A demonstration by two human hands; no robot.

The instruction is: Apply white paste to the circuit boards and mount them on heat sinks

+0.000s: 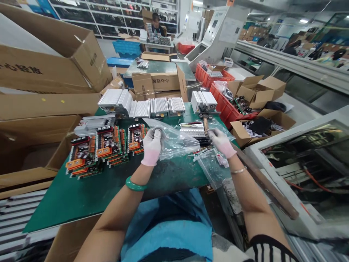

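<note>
My left hand [153, 145], in a whitish glove, is closed on a clear plastic bag [177, 143] that spreads to the right over the green table. My right hand [220, 142], gloved too, has its fingers closed at the wooden handle of a hammer [205, 125], whose head points away from me. Beneath the hammer lies a stack of finned metal pieces [192, 131]. Near my right wrist is another clear bag [211, 165] with small parts on it. Left of my left hand stand stacks of circuit boards [109, 145] with orange parts.
Silver heat sinks [141, 108] line the back of the green table [109, 196]. Large cardboard boxes [89, 62] crowd the left side. Red crates [226, 105] and open cartons stand at the right, beside a machine [308, 156]. A person [156, 27] sits farther back.
</note>
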